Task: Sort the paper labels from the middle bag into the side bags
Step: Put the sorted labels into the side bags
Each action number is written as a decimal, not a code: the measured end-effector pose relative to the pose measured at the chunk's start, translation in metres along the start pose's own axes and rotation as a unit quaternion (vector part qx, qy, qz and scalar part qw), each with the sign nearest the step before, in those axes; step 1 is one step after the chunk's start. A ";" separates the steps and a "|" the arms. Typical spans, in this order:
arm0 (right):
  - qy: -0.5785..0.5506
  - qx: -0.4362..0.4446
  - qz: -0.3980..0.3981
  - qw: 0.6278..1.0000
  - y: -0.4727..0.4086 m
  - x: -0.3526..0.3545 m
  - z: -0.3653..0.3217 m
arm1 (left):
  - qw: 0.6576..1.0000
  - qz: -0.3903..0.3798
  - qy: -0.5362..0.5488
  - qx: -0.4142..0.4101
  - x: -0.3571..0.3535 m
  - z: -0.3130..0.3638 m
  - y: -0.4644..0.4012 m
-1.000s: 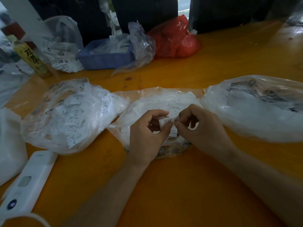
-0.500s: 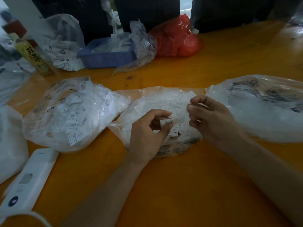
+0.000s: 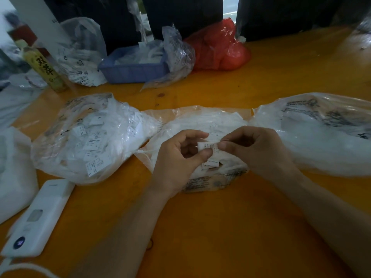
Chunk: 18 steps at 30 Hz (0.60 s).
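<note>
Three clear plastic bags lie in a row on the orange table [image 3: 220, 227]. The middle bag [image 3: 200, 125] holds white paper labels. Over it, my left hand [image 3: 176, 163] pinches a small stack of paper labels [image 3: 206, 147] between thumb and fingers. My right hand [image 3: 259, 149] pinches the right end of the same stack. The left bag [image 3: 86, 137] is full of printed labels. The right bag [image 3: 321, 133] holds a white heap whose details are blurred.
A white power bank [image 3: 38, 219] with a cable lies at the front left, beside a white bag [image 3: 14, 173]. At the back stand a blue basket [image 3: 134, 67], a red bag [image 3: 218, 49], a bottle [image 3: 44, 67] and more clear bags [image 3: 80, 55].
My right hand had pulled away to the right half a second ago; it has come back and pinches the stack again. My left hand kept its hold.
</note>
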State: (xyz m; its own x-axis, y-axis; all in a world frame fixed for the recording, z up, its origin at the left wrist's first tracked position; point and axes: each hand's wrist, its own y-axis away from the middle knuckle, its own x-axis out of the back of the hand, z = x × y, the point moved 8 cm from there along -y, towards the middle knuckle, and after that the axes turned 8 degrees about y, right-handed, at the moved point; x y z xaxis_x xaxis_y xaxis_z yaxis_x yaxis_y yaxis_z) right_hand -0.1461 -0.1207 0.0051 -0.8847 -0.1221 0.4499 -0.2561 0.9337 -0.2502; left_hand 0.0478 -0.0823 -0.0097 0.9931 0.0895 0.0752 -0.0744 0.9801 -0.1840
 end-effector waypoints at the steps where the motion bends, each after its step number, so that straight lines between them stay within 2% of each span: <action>1: 0.006 -0.001 0.009 1.000 0.000 0.001 -0.001 | 1.000 0.001 0.009 -0.006 0.003 0.003 -0.001; 5: 0.048 -0.011 0.055 0.997 0.000 0.016 0.000 | 0.998 0.036 0.047 -0.026 0.032 0.019 -0.007; 8: 0.045 -0.019 0.100 0.994 0.000 0.030 0.001 | 0.984 0.164 -0.003 -0.069 0.081 0.040 -0.010; 11: 0.122 -0.012 0.140 0.983 -0.002 0.045 -0.003 | 0.917 0.324 -0.162 -0.165 0.148 0.070 0.001; 12: 0.168 -0.012 0.148 0.975 -0.005 0.051 -0.004 | 0.892 0.363 -0.212 -0.167 0.169 0.074 0.005; 15: 0.324 -0.010 0.172 0.930 -0.011 0.078 -0.002 | 0.851 0.418 -0.307 -0.089 0.212 0.063 0.011; 17: 0.421 -0.028 0.160 0.892 -0.017 0.096 0.010 | 0.836 0.393 -0.381 -0.042 0.218 0.054 0.009; 18: 0.474 -0.043 0.127 0.870 -0.020 0.101 0.019 | 0.828 0.376 -0.416 -0.018 0.217 0.049 0.008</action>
State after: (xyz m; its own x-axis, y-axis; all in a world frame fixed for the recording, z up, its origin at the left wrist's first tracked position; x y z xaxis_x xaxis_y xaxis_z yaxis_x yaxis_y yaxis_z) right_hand -0.2375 -0.1583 0.0388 -0.1802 0.3866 0.9045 -0.0335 0.9166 -0.3985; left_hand 0.2581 -0.0467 0.0534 0.2596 0.7780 0.5722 -0.6257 0.5868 -0.5140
